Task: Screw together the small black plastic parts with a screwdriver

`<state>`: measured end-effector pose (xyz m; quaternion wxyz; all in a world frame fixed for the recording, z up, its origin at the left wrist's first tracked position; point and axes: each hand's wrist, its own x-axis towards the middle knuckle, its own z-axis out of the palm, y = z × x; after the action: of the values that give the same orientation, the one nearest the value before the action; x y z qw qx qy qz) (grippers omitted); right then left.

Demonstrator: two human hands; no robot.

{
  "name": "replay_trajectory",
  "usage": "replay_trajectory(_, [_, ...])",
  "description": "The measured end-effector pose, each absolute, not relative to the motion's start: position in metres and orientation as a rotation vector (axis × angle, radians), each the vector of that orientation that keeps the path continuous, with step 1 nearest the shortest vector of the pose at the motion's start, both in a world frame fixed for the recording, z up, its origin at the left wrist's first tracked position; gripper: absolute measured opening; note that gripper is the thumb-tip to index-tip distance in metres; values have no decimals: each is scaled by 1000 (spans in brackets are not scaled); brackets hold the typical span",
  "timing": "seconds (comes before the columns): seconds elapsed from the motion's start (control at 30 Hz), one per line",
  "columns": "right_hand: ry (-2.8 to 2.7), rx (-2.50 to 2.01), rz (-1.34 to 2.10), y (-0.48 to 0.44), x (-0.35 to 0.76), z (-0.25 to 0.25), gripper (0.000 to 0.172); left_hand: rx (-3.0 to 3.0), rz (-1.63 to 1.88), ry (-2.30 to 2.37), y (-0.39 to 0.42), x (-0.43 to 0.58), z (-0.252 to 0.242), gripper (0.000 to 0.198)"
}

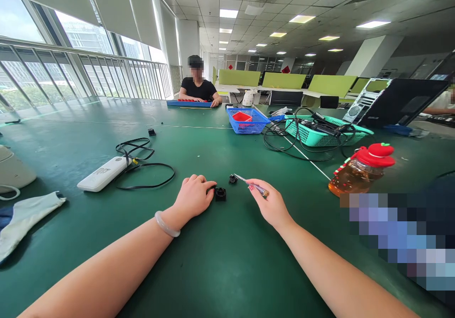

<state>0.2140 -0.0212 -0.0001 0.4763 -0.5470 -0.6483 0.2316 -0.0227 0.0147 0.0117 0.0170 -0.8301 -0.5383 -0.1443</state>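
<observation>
My left hand (pixel 194 195) rests knuckles-up on the green table (pixel 213 261), fingers curled, its fingertips against a small black square part (pixel 220 194). My right hand (pixel 268 203) pinches a thin metal tool (pixel 249 183) like a pen; the tool's tip reaches a second small black part (pixel 233 179) lying just beyond the first. A pale bangle (pixel 167 224) is on my left wrist.
A white power bank (pixel 103 173) with a looped black cable (pixel 142 166) lies to the left. A bottle of amber drink with a red cap (pixel 359 171) stands at right. Blue basket (pixel 247 120), teal basket with cables (pixel 320 131), laptop (pixel 398 102) farther back. A person sits at the far edge.
</observation>
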Motion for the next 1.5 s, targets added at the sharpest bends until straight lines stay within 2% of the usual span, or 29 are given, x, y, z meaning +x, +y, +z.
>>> replay_trajectory(0.2, [-1442,-1380,785,-14,218,-5,34,-2628,-574,-1630,14,-21,14,35])
replay_trajectory(0.3, [-1427,-1367,806,-14,218,-6,33,-2821,-684,-1423,15,-21,12,36])
replay_trajectory(0.43, [-1430,-1358,798,-15,217,-5,34,-3015,-612,-1186,13,-21,7,40])
replay_trajectory(0.67, [-1464,-1313,752,-16,217,-5,33,-2893,-560,-1449,19,-23,3,32])
replay_trajectory(0.8, [-1535,-1310,678,-21,214,-1,31,-2811,-581,-1575,19,-25,2,34])
replay_trajectory(1.0, [-1764,-1142,512,-39,207,11,24,-2856,-572,-1548,16,-24,3,55])
replay_trajectory(1.27, [-1675,-1109,409,-35,213,9,25,-2967,-556,-1416,16,-24,3,36])
replay_trajectory(1.5, [-1700,-1119,50,-32,212,9,28,-2900,-557,-1573,6,-12,3,48])
